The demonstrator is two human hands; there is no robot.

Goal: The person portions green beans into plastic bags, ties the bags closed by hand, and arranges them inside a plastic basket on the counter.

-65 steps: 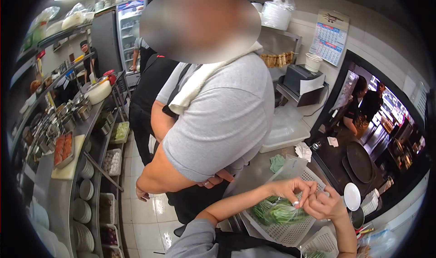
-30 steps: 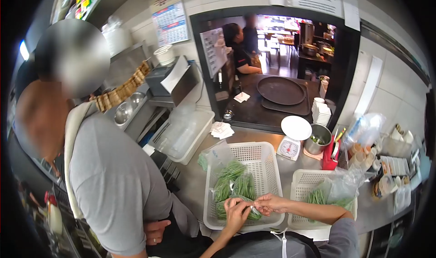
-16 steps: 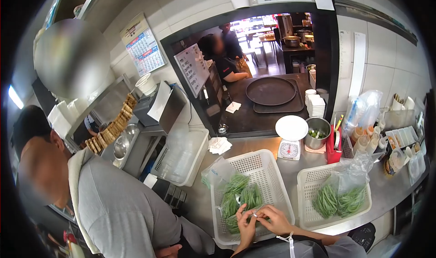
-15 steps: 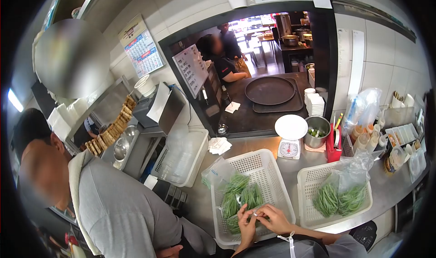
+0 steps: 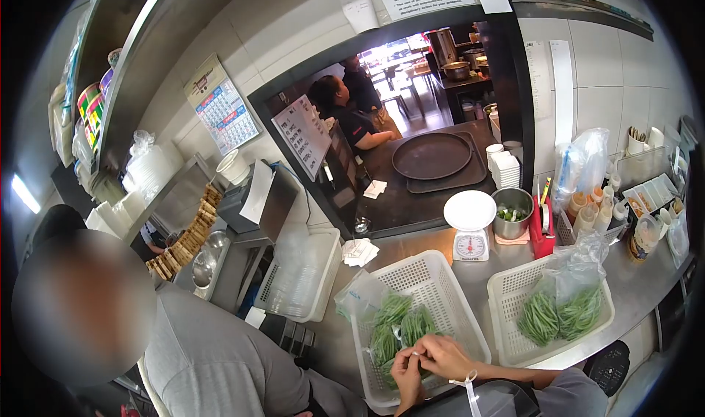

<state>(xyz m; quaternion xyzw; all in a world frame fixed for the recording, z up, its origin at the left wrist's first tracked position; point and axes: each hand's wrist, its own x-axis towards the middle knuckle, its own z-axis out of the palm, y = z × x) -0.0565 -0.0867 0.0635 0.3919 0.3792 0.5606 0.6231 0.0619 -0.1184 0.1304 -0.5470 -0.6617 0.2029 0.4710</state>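
My left hand [image 5: 407,375] and my right hand [image 5: 445,356] meet over the front of a white perforated basket [image 5: 464,316]. Their fingertips are pinched together on something small and whitish, too small to make out. Bundles of green beans [image 5: 394,310] in clear plastic lie in this basket, just behind and under my fingers. A clear plastic bag [image 5: 363,294] spreads over the basket's left side. To the right, a second white basket [image 5: 507,349] holds more green beans [image 5: 539,318] in clear bags.
A kitchen scale [image 5: 471,245] and a metal pot [image 5: 512,213] stand behind the baskets. Squeeze bottles [image 5: 586,217] crowd the right. At my left stands a person in a grey shirt [image 5: 228,351]. Dark round trays [image 5: 432,156] lie in the serving hatch, with people beyond.
The view has shifted, so the counter sits lower and slightly right in the picture. My fingertips have drawn closer together around the small whitish thing. The person at left appears nearer the frame's bottom.
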